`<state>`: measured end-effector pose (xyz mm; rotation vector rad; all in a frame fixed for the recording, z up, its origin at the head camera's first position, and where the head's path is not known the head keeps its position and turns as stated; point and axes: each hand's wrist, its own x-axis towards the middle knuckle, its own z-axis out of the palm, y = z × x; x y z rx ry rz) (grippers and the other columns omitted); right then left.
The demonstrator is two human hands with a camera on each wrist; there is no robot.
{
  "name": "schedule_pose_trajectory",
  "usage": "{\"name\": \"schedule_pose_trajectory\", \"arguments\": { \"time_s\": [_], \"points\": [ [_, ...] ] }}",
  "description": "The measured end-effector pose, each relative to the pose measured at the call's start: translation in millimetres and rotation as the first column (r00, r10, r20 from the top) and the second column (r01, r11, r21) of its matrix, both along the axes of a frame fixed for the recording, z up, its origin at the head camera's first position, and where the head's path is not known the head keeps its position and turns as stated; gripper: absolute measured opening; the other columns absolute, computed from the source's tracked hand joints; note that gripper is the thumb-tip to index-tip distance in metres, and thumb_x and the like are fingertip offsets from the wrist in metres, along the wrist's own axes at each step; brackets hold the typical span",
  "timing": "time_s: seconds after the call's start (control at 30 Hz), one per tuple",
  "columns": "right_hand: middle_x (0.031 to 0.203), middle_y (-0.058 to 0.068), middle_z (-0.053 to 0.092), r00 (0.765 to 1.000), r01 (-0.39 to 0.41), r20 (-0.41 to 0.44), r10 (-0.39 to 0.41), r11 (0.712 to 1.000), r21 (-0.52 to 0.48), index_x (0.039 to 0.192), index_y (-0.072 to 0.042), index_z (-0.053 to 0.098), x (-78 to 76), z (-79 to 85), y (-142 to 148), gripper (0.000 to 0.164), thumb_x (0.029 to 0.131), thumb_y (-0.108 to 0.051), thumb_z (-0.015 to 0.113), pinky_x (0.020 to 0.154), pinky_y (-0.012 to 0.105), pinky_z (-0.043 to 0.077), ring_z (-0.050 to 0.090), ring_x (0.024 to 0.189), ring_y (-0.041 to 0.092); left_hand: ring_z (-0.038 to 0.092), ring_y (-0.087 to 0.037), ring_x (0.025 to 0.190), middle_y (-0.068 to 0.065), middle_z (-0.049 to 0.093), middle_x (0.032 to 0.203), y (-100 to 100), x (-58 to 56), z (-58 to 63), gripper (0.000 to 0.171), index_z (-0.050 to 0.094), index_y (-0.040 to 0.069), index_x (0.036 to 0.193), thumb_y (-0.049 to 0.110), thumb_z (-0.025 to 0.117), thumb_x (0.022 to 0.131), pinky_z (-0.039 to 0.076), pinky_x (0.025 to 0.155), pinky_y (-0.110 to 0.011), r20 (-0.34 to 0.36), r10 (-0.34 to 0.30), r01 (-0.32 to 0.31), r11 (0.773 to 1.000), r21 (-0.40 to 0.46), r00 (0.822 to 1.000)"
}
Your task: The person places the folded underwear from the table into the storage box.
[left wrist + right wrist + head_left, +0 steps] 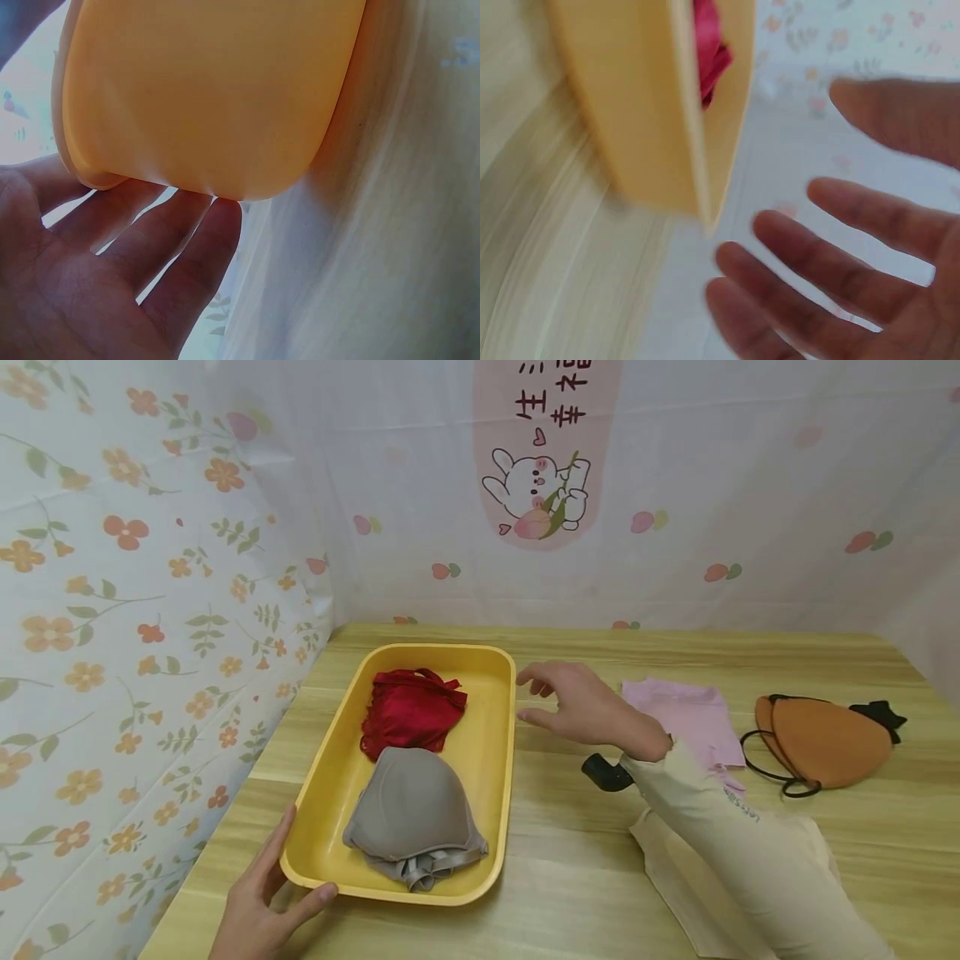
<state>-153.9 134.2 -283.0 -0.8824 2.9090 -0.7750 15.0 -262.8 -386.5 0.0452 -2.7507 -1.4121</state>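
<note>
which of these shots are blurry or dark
Head: fairly crisp and bright, with a pale sheen on the tabletop; left wrist: left hand dark against bright gaps, tabletop hazy; right wrist: yellow tray and tabletop smeared by blur, right hand shaded.

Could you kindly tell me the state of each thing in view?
Yellow bin: open, partly filled
Red garment: lying in the bin
Grey bra: folded, in the bin
Pink cloth: lying flat, partly hidden
Orange garment: folded
Beige cloth: partly hidden
Left hand: touching the bin
Right hand: empty, thumb and fingers apart
</note>
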Motion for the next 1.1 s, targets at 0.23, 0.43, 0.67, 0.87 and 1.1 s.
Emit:
{"name": "schedule_pose_trajectory", "arguments": {
  "time_s": [0.23, 0.43, 0.67, 0.87, 1.1],
  "points": [
    [0.118, 0.018, 0.069, 0.989, 0.15, -0.011, -0.15, 0.988, 0.025, 0.125, -0.002, 0.064, 3.4, -9.4, 60, 0.037, 0.095, -0.023, 0.069, 0.09, 0.053, 0.054, 0.065, 0.106, 0.035, 0.041, 0.025, 0.113, -0.022, 0.029, 0.163, 1, 1.0, -0.1, 0.103, 0.018, 0.027, 0.162, 0.013, 0.083, 0.083, 0.039, 0.088, 0.003, -0.014, -0.005, 0.005, 1.0, 0.004, 1.0],
    [0.117, 0.029, 0.067, 0.971, 0.23, 0.035, -0.235, 0.968, 0.103, 0.127, 0.004, 0.06, 2.6, -17.1, 116, 0.046, 0.094, -0.027, 0.069, 0.086, 0.056, 0.054, 0.065, 0.103, 0.041, 0.04, 0.026, 0.113, -0.023, 0.029, 0.163, 1, 1.4, 0.6, 0.103, 0.018, 0.026, 0.162, 0.013, 0.082, 0.083, 0.038, 0.088, 0.003, -0.011, -0.004, 0.004, 1.0, -0.003, 1.0],
    [0.122, 0.037, 0.06, 0.932, 0.322, 0.111, -0.346, 0.927, 0.192, 0.136, 0.008, 0.049, 4.0, -27.3, 163, 0.063, 0.093, -0.034, 0.069, 0.08, 0.055, 0.055, 0.063, 0.104, 0.046, 0.04, 0.026, 0.112, -0.023, 0.029, 0.163, 0, 1.6, 0.8, 0.102, 0.018, 0.023, 0.162, 0.014, 0.082, 0.084, 0.038, 0.088, 0.004, -0.011, -0.003, 0.003, 1.0, -0.004, 1.0],
    [0.12, 0.043, 0.056, 0.883, 0.357, 0.197, -0.425, 0.883, 0.305, 0.138, 0.015, 0.038, 6.5, -37.8, 184, 0.087, 0.087, -0.045, 0.074, 0.079, 0.056, 0.052, 0.059, 0.102, 0.05, 0.038, 0.027, 0.112, -0.026, 0.028, 0.162, 1, 1.7, 0.1, 0.103, 0.017, 0.021, 0.163, 0.014, 0.083, 0.083, 0.038, 0.087, 0.004, -0.013, -0.003, 0.003, 1.0, -0.012, 1.0],
    [0.11, 0.04, 0.058, 0.808, 0.342, 0.319, -0.495, 0.835, 0.43, 0.147, 0.019, 0.012, 3.7, -48.2, 186, 0.124, 0.082, -0.073, 0.064, 0.076, 0.05, 0.051, 0.061, 0.083, 0.039, 0.039, 0.027, 0.112, -0.026, 0.027, 0.163, 1, 1.4, -0.8, 0.103, 0.016, 0.022, 0.163, 0.014, 0.082, 0.084, 0.038, 0.088, 0.004, -0.01, -0.004, 0.004, 1.0, -0.005, 1.0]
  ]
}}
